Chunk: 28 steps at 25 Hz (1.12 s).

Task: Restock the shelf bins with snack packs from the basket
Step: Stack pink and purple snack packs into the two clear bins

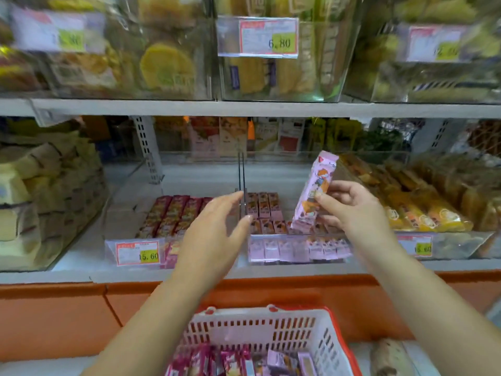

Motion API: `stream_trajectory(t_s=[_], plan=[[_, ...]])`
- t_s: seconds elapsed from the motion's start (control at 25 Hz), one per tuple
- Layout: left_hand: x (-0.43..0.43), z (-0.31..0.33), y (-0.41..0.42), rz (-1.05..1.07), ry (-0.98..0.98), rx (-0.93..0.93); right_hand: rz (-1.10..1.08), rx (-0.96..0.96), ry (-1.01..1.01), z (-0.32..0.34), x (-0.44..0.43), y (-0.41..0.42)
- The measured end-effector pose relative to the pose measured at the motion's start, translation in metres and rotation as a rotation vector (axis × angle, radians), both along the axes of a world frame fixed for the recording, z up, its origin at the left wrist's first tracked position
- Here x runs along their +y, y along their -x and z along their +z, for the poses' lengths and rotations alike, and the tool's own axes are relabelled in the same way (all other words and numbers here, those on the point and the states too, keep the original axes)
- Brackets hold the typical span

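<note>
Right hand (352, 210) pinches a pink snack pack (317, 185) at its middle, thumb in front, the pack tilted at centre right of the frame. Its lower end hangs over the pink packs (265, 207) in the clear bin (284, 240); whether it touches them is hard to judge. Left hand (214, 229) is spread flat, holding nothing, just by the bin divider (242, 185). Further left, red packs (168, 213) sit behind a 15.60 price tag (138, 253). The bottom edge cuts off the basket (260, 329), its packs partly seen. The top-shelf bins (271, 77) are blurred.
</note>
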<state>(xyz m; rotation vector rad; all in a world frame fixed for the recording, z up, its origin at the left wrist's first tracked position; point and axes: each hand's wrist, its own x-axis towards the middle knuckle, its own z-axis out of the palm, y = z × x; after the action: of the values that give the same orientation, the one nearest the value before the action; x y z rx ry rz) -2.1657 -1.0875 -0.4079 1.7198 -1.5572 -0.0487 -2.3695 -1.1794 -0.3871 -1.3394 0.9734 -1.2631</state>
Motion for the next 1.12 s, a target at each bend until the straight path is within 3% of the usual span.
stream_trajectory(t_s=[0.08, 0.2, 0.48, 0.8, 0.96, 1.12], plan=[[-0.036, 0.006, -0.012, -0.006, -0.089, -0.104, -0.055, 0.121, -0.004, 0.006, -0.048, -0.013], [-0.072, -0.005, -0.021, -0.072, -0.202, -0.100, -0.142, 0.333, -0.080, -0.009, -0.120, -0.032], [-0.079, -0.025, -0.026, -0.101, -0.121, 0.010, -0.075, 0.921, -0.247, -0.058, -0.196, -0.061], [-0.078, -0.025, -0.027, -0.127, -0.123, 0.029, 0.022, 0.855, -0.458, -0.059, -0.177, -0.075], [-0.073, -0.018, -0.024, -0.102, -0.095, 0.091, -0.108, 0.807, -0.104, -0.039, -0.156, -0.066], [-0.036, -0.016, -0.011, 0.000, 0.161, 0.171, -0.183, 0.418, 0.302, -0.030, -0.053, -0.041]])
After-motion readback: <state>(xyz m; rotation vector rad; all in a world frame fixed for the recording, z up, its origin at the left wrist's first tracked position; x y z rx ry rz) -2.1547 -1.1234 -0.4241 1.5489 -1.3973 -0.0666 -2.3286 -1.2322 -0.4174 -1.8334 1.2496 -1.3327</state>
